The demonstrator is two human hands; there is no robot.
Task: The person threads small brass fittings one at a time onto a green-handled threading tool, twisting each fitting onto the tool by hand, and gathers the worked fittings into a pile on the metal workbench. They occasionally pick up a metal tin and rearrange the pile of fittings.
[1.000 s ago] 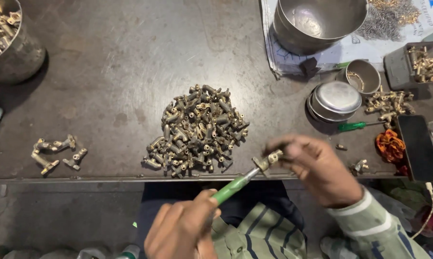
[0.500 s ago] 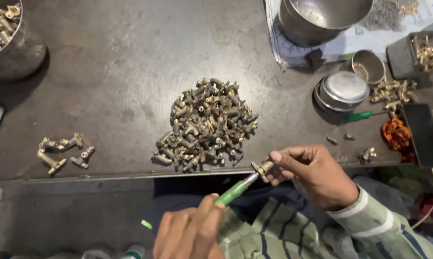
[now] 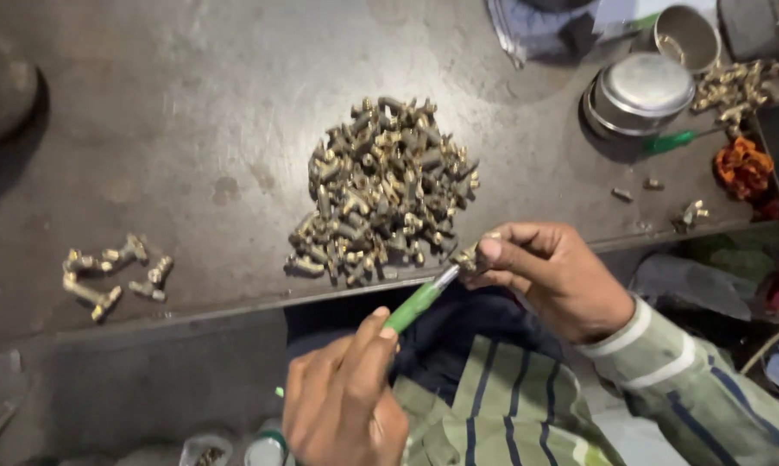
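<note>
Hands [image 3: 545, 276] on screwdriver [image 3: 419, 302], brass fitting [image 3: 469, 256]

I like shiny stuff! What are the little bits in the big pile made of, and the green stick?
Pile of fittings: probably brass, dull yellow-gold metal glints. Screwdriver: green handle looks plastic, smooth and bright; its silvery shaft looks like steel.

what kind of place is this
Probably a small workshop bench for assembling metal fittings. A heap of small brass parts lies on a worn metal table, the left hand works a green-handled screwdriver, and steel bowls stand nearby.
</note>
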